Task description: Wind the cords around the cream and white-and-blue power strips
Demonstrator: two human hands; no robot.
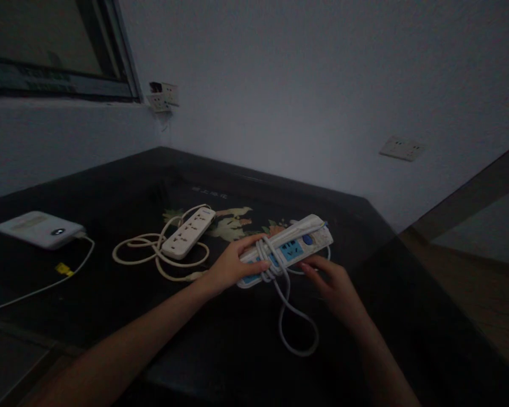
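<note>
While a pale wall fills the background, a dark table spreads beneath everything, and over its right part lies the long white power strip with blue sockets, tilted up toward its right end; whether it touches the tabletop I cannot tell. Its casing looks rigid and moderately light, hard to harm by handling, perhaps a little slick where bare. The best hold is probably across its width near the wrapped section, with the far end free. A second white power strip lies to the left amid its own loose cable, and farther left rests a flat white device.

The left hand comes from the lower left and is closed around the strip's left end, fingers over the far edge, thumb pressing near the wraps. The right hand comes from the lower right, half curled, fingertips just below the strip's near edge; whether they pinch anything is hidden.

Thinner still, the grey-white cord circles the strip several times and drops toward the near side in a slack loop; it looks flexible but springy, liable to uncoil if let go.
</note>
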